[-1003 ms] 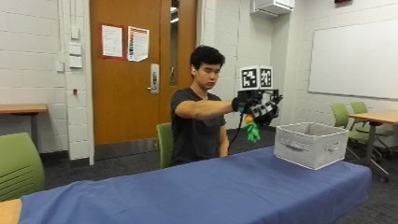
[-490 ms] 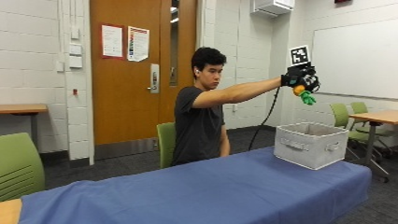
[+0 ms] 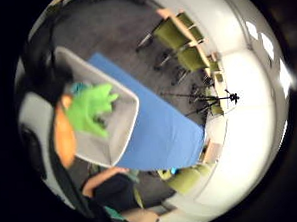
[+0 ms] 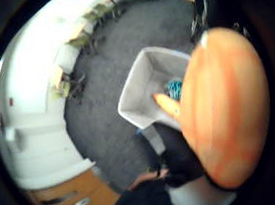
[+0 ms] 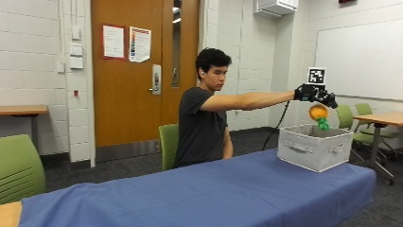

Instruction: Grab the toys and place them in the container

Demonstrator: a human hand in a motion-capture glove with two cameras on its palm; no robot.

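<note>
An orange toy with a green leafy top hangs right under my gloved right hand, whose fingers curl down onto it. My arm is stretched out level, and the hand is above the open grey fabric container at the table's right end. The orange body fills much of the thumb side palm view. Its green top shows over the container's rim. A teal toy lies inside the container.
The long table has a blue cloth on it. Green chairs stand behind it and at the left. Another table with chairs is at the right.
My hand has come down from head height with the toy and now sits lower, over the container. One second ago it was nearer my chest.
</note>
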